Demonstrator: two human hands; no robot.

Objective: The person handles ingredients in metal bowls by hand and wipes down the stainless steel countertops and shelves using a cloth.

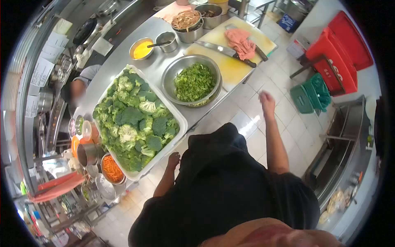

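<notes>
My left hand (pixel 174 159) hangs beside the counter edge, just right of a white tray (pixel 182 123) heaped with broccoli florets (pixel 131 115). Its fingers look curled in, and nothing shows in them. My right hand (pixel 267 101) is held out over the floor, away from the counter, with loosely bent fingers partly apart and nothing in it. Between the hands, on the counter, sits a steel bowl (pixel 166 82) of chopped green leaves (pixel 194 82). Behind it, a knife (pixel 224 51) lies on a yellowed cutting board (pixel 234 76), close to a pink cloth (pixel 240 43).
A bowl of yellow liquid (pixel 142 49) and a steel pot (pixel 166 41) stand behind the tray. Shredded carrot (pixel 112 168) fills a container at left. A person (pixel 78 88) is across the counter. Green bins (pixel 310 96) and a red cooler (pixel 333 61) stand at right.
</notes>
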